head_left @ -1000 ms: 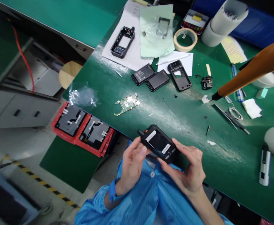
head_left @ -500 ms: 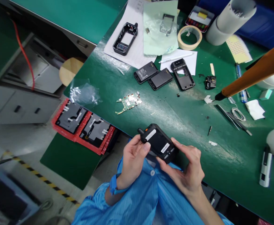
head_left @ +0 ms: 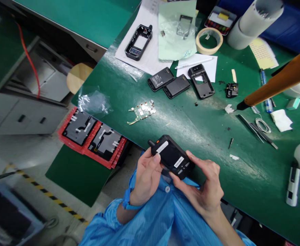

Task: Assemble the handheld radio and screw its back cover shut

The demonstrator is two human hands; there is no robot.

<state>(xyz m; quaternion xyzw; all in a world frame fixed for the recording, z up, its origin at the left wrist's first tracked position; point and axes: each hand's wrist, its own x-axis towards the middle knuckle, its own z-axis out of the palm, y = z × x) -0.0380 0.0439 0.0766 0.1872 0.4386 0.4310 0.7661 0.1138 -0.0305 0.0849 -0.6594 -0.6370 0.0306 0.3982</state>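
A black handheld radio (head_left: 171,155) with a stubby antenna, an orange button and two white labels is held face up near the table's front edge. My left hand (head_left: 147,172) grips its antenna end, the thumb lying on the face's edge. At the opposite end, my right hand (head_left: 203,182) pinches the body between thumb and fingers. Beyond the radio lies a bare green circuit board (head_left: 141,112). Farther back are two black batteries (head_left: 161,79) side by side and an empty back housing (head_left: 201,82).
A front housing (head_left: 139,42) rests on white paper at the back, near a masking tape roll (head_left: 209,41). An orange-brown tool handle (head_left: 275,80) slants in from the right above tweezers (head_left: 257,131). Red bubble-wrapped panels (head_left: 105,141) stand left, below the table edge.
The radio has tilted slightly in my hands, its antenna end shifting a little left. Both hands keep their hold. The whole view has shifted slightly.
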